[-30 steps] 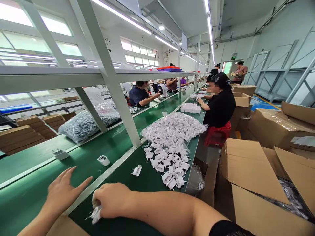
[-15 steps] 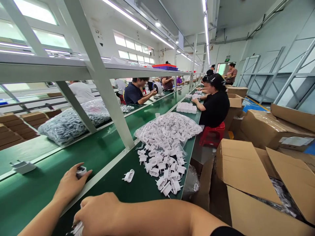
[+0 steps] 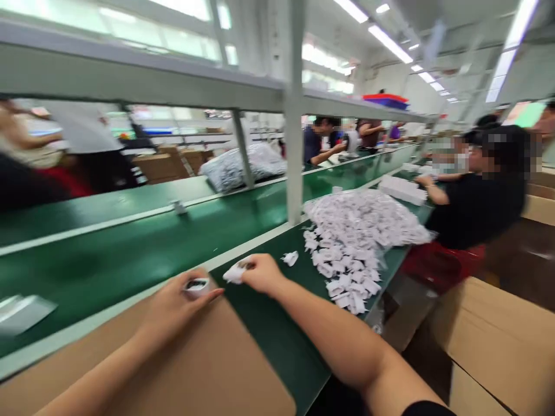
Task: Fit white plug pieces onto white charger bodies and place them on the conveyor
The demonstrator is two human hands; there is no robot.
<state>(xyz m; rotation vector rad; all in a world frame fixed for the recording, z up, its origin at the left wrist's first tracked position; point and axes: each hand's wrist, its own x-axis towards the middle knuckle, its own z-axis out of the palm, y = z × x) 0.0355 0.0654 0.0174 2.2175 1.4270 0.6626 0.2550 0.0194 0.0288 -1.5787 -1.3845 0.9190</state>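
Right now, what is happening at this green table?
A person sits at a long green bench. The left hand holds a small white housing, and the right hand holds a white plug piece beside it. A heap of similar white plug pieces lies to the right, and brown cardboard lies under the left forearm. Other people work further along; the picture is blurred.

Both forearms reach in from the bottom of the frame — bare, converging toward centre. The left hand [image 3: 176, 303] lies low with fingers curled in a pinch; the right hand [image 3: 260, 273] sits just beyond it — closed, knuckles up.
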